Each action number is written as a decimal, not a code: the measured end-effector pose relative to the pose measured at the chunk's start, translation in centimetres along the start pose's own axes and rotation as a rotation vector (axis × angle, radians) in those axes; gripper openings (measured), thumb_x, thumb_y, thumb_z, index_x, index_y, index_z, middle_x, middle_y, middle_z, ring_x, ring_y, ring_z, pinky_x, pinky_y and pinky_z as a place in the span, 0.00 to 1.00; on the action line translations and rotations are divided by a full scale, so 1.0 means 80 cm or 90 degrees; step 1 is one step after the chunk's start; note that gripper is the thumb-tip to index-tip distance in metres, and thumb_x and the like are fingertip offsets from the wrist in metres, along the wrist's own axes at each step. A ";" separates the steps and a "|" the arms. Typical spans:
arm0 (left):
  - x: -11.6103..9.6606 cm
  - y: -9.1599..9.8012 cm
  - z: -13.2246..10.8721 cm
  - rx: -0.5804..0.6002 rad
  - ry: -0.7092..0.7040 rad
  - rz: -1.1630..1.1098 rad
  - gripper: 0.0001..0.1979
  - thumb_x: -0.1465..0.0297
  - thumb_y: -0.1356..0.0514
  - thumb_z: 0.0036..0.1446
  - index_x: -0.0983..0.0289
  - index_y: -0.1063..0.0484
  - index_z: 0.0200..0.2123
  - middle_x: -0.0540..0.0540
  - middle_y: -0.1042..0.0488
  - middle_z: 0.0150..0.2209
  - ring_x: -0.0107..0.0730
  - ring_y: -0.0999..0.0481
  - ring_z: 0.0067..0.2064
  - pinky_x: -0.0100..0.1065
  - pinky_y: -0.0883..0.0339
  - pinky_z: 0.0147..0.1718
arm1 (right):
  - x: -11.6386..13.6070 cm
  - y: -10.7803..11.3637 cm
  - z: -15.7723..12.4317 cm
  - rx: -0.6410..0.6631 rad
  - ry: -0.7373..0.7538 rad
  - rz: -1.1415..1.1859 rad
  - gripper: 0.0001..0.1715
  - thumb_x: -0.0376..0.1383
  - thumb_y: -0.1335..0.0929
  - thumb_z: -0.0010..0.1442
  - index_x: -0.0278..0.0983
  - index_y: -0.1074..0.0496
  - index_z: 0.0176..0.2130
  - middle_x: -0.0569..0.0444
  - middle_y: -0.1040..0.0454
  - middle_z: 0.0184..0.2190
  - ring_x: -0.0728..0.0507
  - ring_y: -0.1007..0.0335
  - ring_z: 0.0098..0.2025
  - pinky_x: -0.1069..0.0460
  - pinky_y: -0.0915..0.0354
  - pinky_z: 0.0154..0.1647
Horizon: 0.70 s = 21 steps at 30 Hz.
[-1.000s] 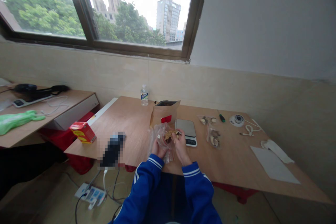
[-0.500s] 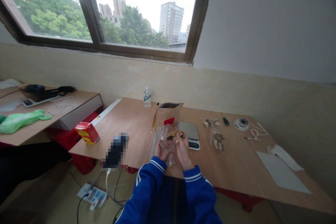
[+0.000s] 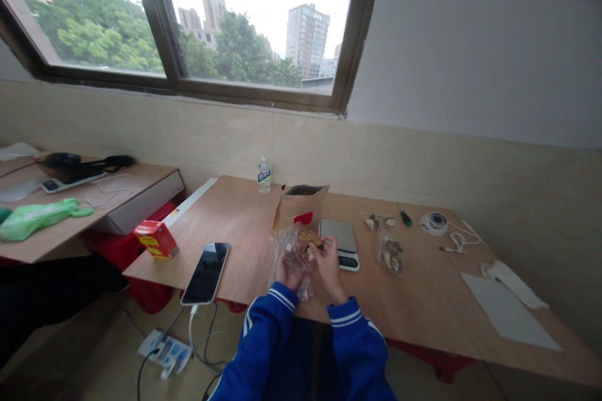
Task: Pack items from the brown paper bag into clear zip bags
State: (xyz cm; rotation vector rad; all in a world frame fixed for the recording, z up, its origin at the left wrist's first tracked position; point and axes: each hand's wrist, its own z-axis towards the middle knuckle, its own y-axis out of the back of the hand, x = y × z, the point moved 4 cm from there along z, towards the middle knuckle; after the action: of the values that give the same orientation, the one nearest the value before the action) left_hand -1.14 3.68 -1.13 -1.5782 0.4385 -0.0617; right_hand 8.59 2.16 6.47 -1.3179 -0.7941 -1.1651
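Right hand (image 3: pixel 328 261) shifted slightly left, pinching brown pieces (image 3: pixel 309 239); left hand (image 3: pixel 288 275) gripping clear bag (image 3: pixel 286 249), left of scale (image 3: pixel 339 237).

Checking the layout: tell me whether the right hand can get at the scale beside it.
Probably yes: the scale lies right beside the right hand, and nothing seems to stand between them. It looks busy with a brown piece, though, so may need freeing first.
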 end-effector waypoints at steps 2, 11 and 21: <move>0.000 0.000 0.000 -0.003 0.000 -0.003 0.18 0.64 0.53 0.61 0.65 0.27 0.44 0.58 0.23 0.43 0.38 0.26 0.47 0.42 0.38 0.52 | 0.002 0.003 -0.001 -0.038 -0.016 0.052 0.25 0.41 0.28 0.48 0.42 0.45 0.39 0.57 0.26 0.35 0.48 0.27 0.32 0.53 0.31 0.32; 0.002 0.004 0.001 -0.046 0.008 -0.007 0.17 0.65 0.50 0.59 0.66 0.27 0.43 0.59 0.24 0.42 0.38 0.26 0.47 0.41 0.37 0.51 | 0.112 -0.024 0.089 -0.013 0.181 0.061 0.23 0.40 0.30 0.53 0.41 0.36 0.48 0.49 0.30 0.50 0.45 0.32 0.48 0.48 0.34 0.47; 0.003 0.009 0.003 -0.022 0.006 -0.008 0.18 0.63 0.51 0.60 0.66 0.28 0.45 0.60 0.24 0.43 0.38 0.27 0.48 0.42 0.39 0.54 | 0.132 -0.102 0.157 0.246 0.316 -0.287 0.13 0.33 0.37 0.54 0.38 0.31 0.41 0.53 0.27 0.38 0.46 0.32 0.38 0.51 0.36 0.41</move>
State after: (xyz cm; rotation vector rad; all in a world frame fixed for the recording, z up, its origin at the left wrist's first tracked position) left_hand -1.00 3.79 -1.93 -1.6158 0.4397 -0.0719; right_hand 5.96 13.44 20.70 -0.5042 -0.9070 -1.5203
